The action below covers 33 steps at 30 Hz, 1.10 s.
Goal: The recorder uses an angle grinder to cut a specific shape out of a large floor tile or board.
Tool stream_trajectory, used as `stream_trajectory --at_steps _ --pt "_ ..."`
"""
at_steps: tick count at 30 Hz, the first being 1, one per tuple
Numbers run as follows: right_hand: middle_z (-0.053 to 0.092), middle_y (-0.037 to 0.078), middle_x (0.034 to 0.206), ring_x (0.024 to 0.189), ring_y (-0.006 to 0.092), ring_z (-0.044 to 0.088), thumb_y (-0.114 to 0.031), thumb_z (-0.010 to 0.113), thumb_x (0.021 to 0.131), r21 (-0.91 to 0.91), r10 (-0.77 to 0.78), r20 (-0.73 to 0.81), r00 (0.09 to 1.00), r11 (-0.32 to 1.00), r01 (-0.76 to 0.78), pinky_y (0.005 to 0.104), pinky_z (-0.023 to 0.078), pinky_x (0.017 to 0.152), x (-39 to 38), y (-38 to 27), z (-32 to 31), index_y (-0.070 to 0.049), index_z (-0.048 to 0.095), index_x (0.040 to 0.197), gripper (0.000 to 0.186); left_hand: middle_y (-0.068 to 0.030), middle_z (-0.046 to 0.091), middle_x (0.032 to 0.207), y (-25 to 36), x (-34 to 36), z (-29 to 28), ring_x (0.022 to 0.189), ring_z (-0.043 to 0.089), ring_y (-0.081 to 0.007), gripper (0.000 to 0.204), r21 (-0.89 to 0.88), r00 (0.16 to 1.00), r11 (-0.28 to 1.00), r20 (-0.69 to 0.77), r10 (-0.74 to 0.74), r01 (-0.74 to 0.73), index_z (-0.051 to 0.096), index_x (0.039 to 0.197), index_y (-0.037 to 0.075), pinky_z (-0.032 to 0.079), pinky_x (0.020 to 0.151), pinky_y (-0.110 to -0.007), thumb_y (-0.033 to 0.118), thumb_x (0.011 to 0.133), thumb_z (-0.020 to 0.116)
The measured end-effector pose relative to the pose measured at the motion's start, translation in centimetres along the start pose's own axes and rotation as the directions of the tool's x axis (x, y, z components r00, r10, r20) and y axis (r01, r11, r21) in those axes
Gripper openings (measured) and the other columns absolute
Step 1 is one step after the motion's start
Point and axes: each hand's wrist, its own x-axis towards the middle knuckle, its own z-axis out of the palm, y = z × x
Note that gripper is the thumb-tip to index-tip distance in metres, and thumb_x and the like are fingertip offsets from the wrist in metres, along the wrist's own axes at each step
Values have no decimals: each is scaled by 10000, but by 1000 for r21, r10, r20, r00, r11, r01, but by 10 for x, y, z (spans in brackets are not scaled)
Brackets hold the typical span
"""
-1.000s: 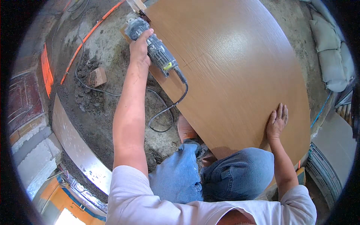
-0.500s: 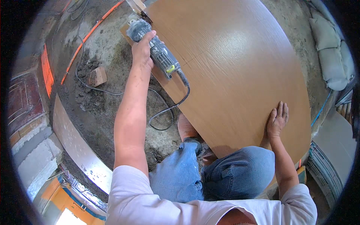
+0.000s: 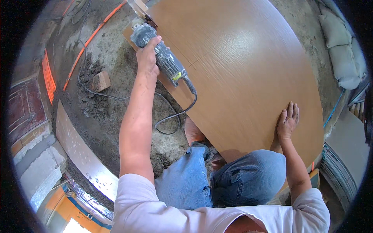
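A person in blue jeans (image 3: pixel 248 176) and a pale shirt (image 3: pixel 155 213) grips a dusty grey power tool (image 3: pixel 168 62) in the left hand (image 3: pixel 147 58) over the left edge of a broad brown wood-grain panel (image 3: pixel 248 85), the right hand (image 3: pixel 287 121) flat on its surface. The tool's dark cord (image 3: pixel 190 84) loops over the rough floor (image 3: pixel 116 42). Orange tubing (image 3: pixel 93 35) lies at left; pale sacks (image 3: pixel 344 64) sit at right.

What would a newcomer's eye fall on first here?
The big brown panel would probably stand out first, filling the middle of the view. Next, at upper left, comes the grey power tool gripped in the left hand; the right hand lies on the panel's lower right.
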Motion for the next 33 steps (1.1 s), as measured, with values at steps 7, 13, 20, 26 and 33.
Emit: stream_trajectory --at_steps 7,13,20,26,33 --pt "389 156 1406 1312 329 323 -298 414 944 -12 7 28 1000 1000 -6 430 232 1089 0 -4 -4 -102 429 1360 460 -127 631 857 8 10 -3 711 656 -272 337 -7 1000 1000 3 31 -31 564 1001 3 558 617 -395 187 759 709" --pt "399 161 1396 1303 331 335 -293 416 950 -27 -4 20 1000 1000 5 429 246 1085 0 -5 -5 -102 439 1352 446 -127 630 859 10 9 -1 718 656 -280 343 -12 1000 1000 9 -8 8 563 1009 2 558 620 -398 189 761 708" --pt "406 163 1390 1296 331 348 -282 417 945 -30 -19 7 1000 999 19 432 259 1076 2 -5 -4 -93 444 1346 444 -126 620 869 0 -3 3 714 651 -281 346 -9 1000 1000 -12 -9 9 558 1012 -4 558 616 -397 188 761 702" --pt "406 169 1389 1300 328 347 -286 419 944 -41 -14 10 1000 999 14 426 257 1079 1 -5 -4 -91 451 1341 444 -122 613 863 -4 -9 4 700 645 -273 358 -7 1000 1000 -16 -12 12 560 1010 -6 556 608 -394 193 753 709" --pt "398 161 1399 1316 322 327 -290 416 934 -7 -5 12 1000 1000 5 434 224 1085 0 -5 -2 -96 443 1349 459 -119 611 866 -9 -14 3 695 644 -273 342 -9 1000 1000 -15 5 -5 569 1005 -5 553 608 -396 183 756 707"
